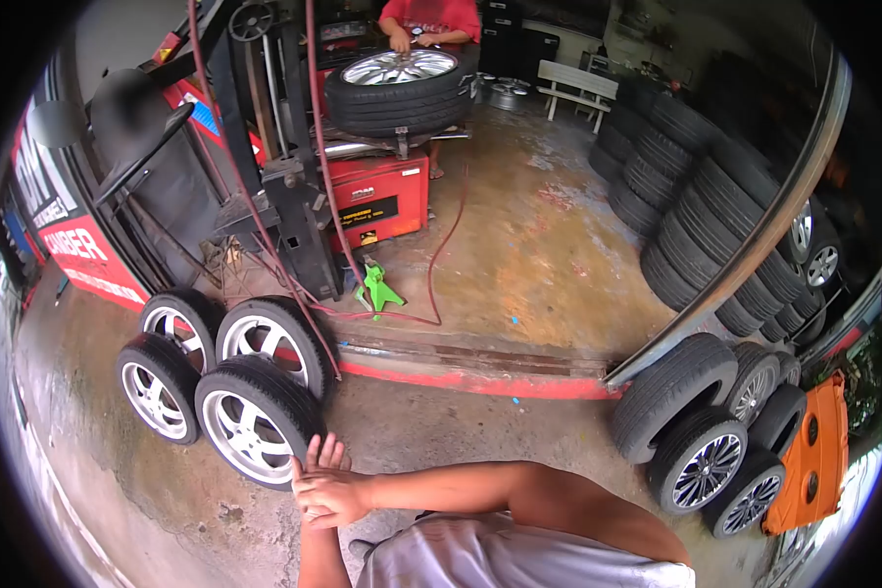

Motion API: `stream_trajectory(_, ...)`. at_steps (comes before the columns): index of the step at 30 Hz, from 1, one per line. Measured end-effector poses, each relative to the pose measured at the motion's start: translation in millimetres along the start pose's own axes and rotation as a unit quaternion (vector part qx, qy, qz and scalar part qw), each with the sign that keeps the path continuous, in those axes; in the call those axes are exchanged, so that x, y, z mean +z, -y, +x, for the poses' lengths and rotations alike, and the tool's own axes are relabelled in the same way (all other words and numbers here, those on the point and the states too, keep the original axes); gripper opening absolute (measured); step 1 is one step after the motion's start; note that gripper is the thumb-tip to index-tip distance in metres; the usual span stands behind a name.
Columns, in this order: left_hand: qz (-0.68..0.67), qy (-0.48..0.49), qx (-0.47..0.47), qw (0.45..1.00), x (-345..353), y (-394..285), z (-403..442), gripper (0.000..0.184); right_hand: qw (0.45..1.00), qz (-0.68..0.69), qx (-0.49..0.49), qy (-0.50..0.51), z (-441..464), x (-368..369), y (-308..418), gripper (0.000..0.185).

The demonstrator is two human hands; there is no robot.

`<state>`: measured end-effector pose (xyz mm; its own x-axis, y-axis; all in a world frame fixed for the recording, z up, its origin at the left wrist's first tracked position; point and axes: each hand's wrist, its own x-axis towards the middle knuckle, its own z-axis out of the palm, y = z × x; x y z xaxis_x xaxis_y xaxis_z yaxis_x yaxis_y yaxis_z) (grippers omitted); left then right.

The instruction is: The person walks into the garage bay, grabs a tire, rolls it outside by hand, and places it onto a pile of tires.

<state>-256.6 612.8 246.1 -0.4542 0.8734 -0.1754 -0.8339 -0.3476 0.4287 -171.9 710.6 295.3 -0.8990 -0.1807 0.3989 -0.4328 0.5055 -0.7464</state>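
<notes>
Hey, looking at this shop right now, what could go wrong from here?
The red hose loops across the floor just inside the red-edged step, so someone walking in might trip. The white-rimmed wheels stand on their treads near the hands; a bump might set one rolling. The dark tires inside are stacked high, so a hard knock could topple some.

Four white-spoked wheels with black rubber tyres (255, 421): left, outside red-edged concrete sill (480, 384). Beyond sill: red metal box-shaped machine (412, 186), black-tyred silver multi-spoke wheel (397, 110) above it, green metal stand (380, 287) in front. White slatted bench (578, 80) at back. Stacked black rubber tyres (691, 216) right.
</notes>
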Motion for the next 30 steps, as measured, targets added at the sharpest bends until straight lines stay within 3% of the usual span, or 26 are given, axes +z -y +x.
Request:
stream_trajectory(2,-0.062,0.060,0.042,0.995,-1,-13,0,0.058,0.998,-0.048,-0.039,0.029,35,0,16,0.037)
stream_trajectory(5,0.009,-0.021,0.105,0.994,21,-38,-27,0.050,0.973,-0.073,-0.208,-0.068,55,15,-19,0.045)
stream_trajectory(6,0.047,-0.061,0.100,0.992,23,-43,-41,0.048,0.982,-0.112,-0.151,-0.031,49,25,-29,0.054)
stream_trajectory(7,0.039,-0.106,0.058,0.992,23,-48,-62,0.044,0.982,-0.115,-0.152,-0.011,49,36,-46,0.065)
stream_trajectory(9,0.208,-0.196,-0.024,0.958,-40,-50,-99,0.035,0.984,-0.162,-0.067,0.029,36,57,-78,0.052)
stream_trajectory(10,0.210,-0.232,-0.038,0.949,-79,-54,-121,0.029,0.971,-0.150,0.036,0.185,21,77,-98,0.042)
stream_trajectory(11,0.204,-0.263,-0.052,0.942,-120,-56,-145,0.025,0.963,-0.131,0.134,0.193,-3,103,-109,0.042)
stream_trajectory(12,0.199,-0.343,0.001,0.918,-163,-56,-172,0.022,0.963,-0.161,0.164,0.142,-39,131,-143,0.045)
stream_trajectory(14,0.193,-0.494,0.089,0.843,-242,-44,-238,0.014,0.879,-0.133,0.399,0.227,-118,148,-203,0.043)
stream_trajectory(15,0.230,-0.543,0.063,0.805,-283,-40,-288,0.014,0.837,-0.196,0.462,0.216,-167,149,-224,0.039)
stream_trajectory(16,0.300,-0.632,-0.039,0.714,-313,-31,-337,0.018,0.823,-0.248,0.419,0.291,-204,135,-225,0.034)
stream_trajectory(17,0.325,-0.647,-0.089,0.684,-349,-17,-391,0.022,0.743,-0.270,0.475,0.387,-221,120,-212,0.038)
stream_trajectory(19,0.361,-0.700,-0.191,0.586,-352,-12,-472,0.029,0.687,-0.268,0.526,0.425,-213,109,-191,0.037)
stream_trajectory(20,0.337,-0.717,-0.183,0.582,-347,-19,-491,0.029,0.677,-0.266,0.543,0.418,-201,107,-185,0.036)
stream_trajectory(23,0.318,-0.751,-0.230,0.531,-325,-28,-557,0.041,0.697,-0.241,0.556,0.382,-138,126,-174,0.035)
stream_trajectory(24,0.415,-0.734,-0.286,0.455,-332,-27,-567,0.044,0.714,-0.219,0.552,0.372,-112,140,-172,0.035)
stream_trajectory(26,0.381,-0.733,-0.272,0.493,-348,-39,-572,0.025,0.747,-0.163,0.551,0.334,-63,172,-167,0.034)
stream_trajectory(30,0.452,-0.673,-0.183,0.556,-398,-96,-520,0.020,0.806,-0.011,0.539,0.246,37,241,-171,0.035)
